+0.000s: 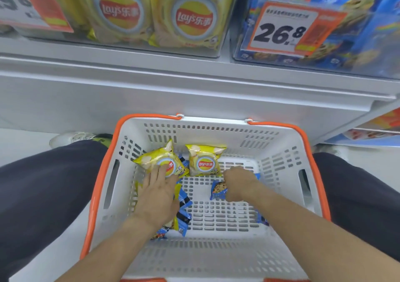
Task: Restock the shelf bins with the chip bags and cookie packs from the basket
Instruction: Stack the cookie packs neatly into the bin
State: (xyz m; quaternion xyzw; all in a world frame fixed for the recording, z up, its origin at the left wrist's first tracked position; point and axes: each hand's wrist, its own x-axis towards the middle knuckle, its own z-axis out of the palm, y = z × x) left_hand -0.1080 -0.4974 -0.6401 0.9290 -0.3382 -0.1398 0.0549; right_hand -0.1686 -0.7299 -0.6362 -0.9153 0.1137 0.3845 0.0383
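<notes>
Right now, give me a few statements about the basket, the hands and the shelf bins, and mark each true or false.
1. The left hand lies flat on a yellow chip bag. True.
2. The right hand is closed on a blue cookie pack. True.
3. The basket is empty. False: chip bags and cookie packs lie in it.
4. The basket rim is green. False: it is orange.
5. The bin with the 26.8 price tag holds blue packs. True.

I see a pale grey shelf (151,82) spanning the far side, a white floor (26,143) below, under even, bright light.
</notes>
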